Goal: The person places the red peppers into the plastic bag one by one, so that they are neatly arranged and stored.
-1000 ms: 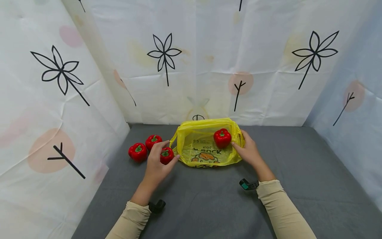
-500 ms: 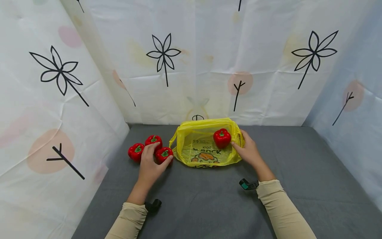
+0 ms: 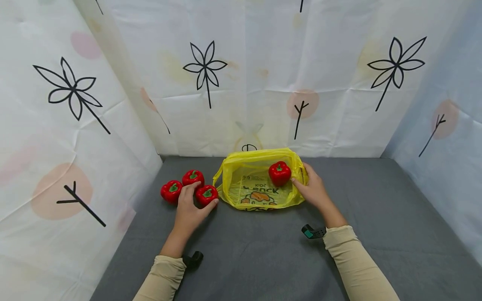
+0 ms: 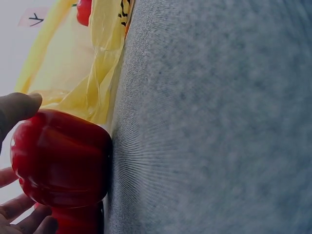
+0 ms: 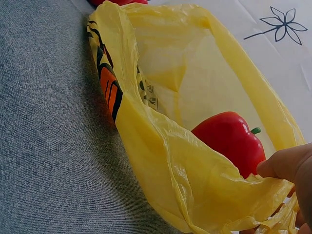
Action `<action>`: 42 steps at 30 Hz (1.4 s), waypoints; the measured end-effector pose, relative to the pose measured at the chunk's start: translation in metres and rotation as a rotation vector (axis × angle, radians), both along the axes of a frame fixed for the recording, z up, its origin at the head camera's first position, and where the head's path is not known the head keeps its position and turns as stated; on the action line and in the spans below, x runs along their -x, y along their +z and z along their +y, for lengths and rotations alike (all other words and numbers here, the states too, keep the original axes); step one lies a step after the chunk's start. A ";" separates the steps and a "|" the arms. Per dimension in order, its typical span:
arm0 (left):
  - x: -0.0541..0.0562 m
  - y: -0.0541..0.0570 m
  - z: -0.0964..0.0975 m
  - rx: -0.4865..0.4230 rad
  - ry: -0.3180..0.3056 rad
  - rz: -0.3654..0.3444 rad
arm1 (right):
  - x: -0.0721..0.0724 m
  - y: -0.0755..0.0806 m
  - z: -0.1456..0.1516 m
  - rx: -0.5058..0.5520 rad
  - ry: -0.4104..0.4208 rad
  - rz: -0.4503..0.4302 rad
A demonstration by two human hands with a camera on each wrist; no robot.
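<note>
A red bell pepper (image 3: 206, 195) with a green stem stands on the grey cloth, left of the yellow plastic bag (image 3: 232, 200). My left hand (image 3: 187, 213) spans it, thumb on the bag side and fingers round the opposite side; the left wrist view shows this pepper (image 4: 63, 158) close up. My right hand (image 3: 313, 189) grips the bag's right rim, with the thumb inside and the fingers partly hidden behind the plastic. Through the bag's wide mouth, another red bell pepper (image 5: 231, 141) shows inside, beside the right thumb.
Two more red bell peppers, one at the far left (image 3: 171, 192) and one behind (image 3: 193, 177), sit close to the left hand. The bag stands near the back edge of the grey cloth (image 3: 256, 251), before a white patterned curtain (image 3: 244, 83).
My left hand has moved left a little, and the pepper within its span has shifted slightly left with it. The right hand and the bag have stayed in place.
</note>
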State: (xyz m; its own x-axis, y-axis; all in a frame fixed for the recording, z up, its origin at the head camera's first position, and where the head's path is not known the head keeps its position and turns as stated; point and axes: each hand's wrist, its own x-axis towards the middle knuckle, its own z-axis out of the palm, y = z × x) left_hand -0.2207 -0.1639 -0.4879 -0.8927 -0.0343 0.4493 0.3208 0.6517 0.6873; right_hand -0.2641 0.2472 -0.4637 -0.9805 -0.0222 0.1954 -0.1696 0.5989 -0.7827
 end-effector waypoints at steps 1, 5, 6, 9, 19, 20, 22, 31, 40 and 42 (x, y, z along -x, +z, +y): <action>0.000 0.000 0.000 -0.001 -0.004 -0.004 | 0.000 0.000 0.000 0.002 0.001 0.001; 0.000 -0.001 0.000 -0.007 -0.019 -0.027 | 0.001 0.000 0.001 0.007 0.003 0.008; 0.000 -0.001 0.000 -0.007 -0.021 -0.033 | 0.001 0.000 0.001 0.008 0.004 0.010; 0.000 0.000 0.001 -0.016 -0.025 -0.053 | 0.001 0.000 0.001 0.011 0.004 0.017; 0.000 0.004 0.001 -0.006 -0.031 -0.081 | 0.000 0.001 0.001 0.007 -0.004 0.023; 0.000 0.004 0.001 -0.007 -0.032 -0.086 | 0.000 0.001 0.001 0.006 -0.004 0.022; 0.000 0.004 0.000 -0.006 -0.033 -0.097 | -0.001 0.001 0.001 0.007 -0.004 0.019; 0.001 -0.005 -0.004 -0.016 -0.026 -0.127 | -0.002 0.001 0.000 -0.003 0.001 -0.004; -0.002 -0.003 -0.004 -0.029 -0.025 -0.085 | -0.001 0.000 -0.001 -0.011 -0.006 0.002; -0.002 -0.001 -0.004 -0.027 -0.023 -0.081 | -0.001 0.001 -0.001 -0.011 -0.008 0.003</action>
State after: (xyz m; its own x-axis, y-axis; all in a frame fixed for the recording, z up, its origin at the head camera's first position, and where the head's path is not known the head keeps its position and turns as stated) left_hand -0.2183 -0.1683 -0.4890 -0.9266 -0.0245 0.3752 0.2786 0.6254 0.7289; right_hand -0.2628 0.2461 -0.4631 -0.9801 -0.0168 0.1979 -0.1671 0.6084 -0.7758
